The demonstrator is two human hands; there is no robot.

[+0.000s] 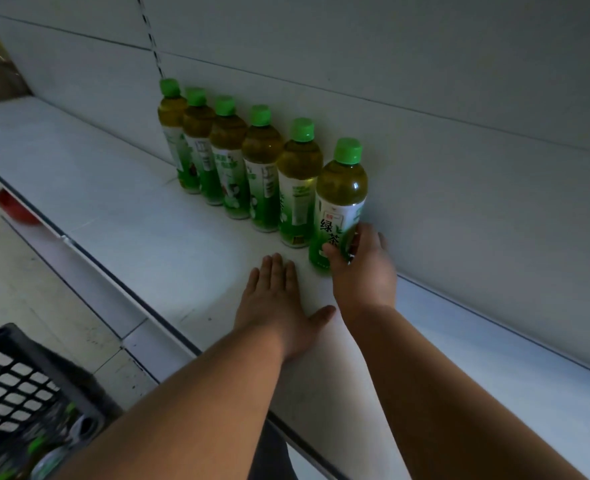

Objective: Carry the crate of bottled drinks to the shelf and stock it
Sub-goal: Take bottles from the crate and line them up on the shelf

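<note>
At about 8 o'clock, low in the view, stands the black plastic crate (12, 386) on the floor, beside the shelf edge; some green-capped bottles lie inside it, but they are blurred and I cannot count them. Above it, the white shelf board (120, 216) runs from 10 o'clock toward 4 o'clock. On this board a row of five green tea bottles (231, 157) stands upright against the back panel (425, 81), each one close beside the next. Near the centre, the left hand (276, 303) rests flat on the board, its fingers straight and together, holding nothing. Just to the right of it, at 3 o'clock from the left hand, the right hand (359, 265) grips the lower part of the sixth green tea bottle (340, 202), with thumb and fingers curled around it; this bottle stands at the near end of the row. I judge the stocking step is in progress: this bottle is being set in line. The next move probably calls for releasing it gently so it stays upright, then reaching down to the crate for another bottle.
</note>
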